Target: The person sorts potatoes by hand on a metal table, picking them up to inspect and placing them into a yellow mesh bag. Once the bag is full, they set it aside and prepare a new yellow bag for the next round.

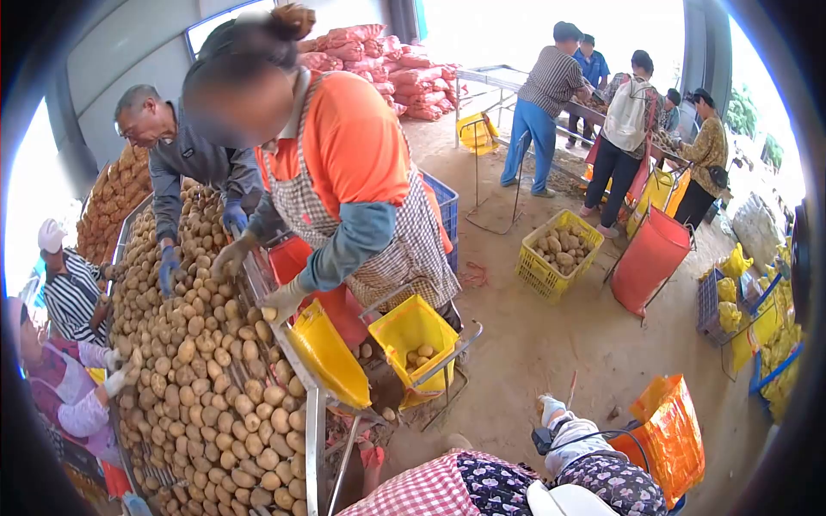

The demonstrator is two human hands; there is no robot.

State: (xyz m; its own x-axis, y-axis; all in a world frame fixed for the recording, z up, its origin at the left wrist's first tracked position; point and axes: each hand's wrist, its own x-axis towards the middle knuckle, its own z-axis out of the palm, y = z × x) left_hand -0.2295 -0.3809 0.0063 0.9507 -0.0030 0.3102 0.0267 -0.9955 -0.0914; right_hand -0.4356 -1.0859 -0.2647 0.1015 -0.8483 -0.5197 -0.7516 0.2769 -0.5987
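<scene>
Orange sack [667, 430] sitting at 3 o'clock of gloved right hand [551, 408]. Looks light and floppy, so best grabbed at the rim. Hand touching nothing; curled or loose, can't tell. Left hand out of shot.

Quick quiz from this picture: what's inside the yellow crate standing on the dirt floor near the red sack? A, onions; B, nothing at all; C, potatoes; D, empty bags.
C: the yellow crate on the dirt floor beside the red sack holds a pile of brown potatoes, the same kind that cover the long sorting table.
</scene>
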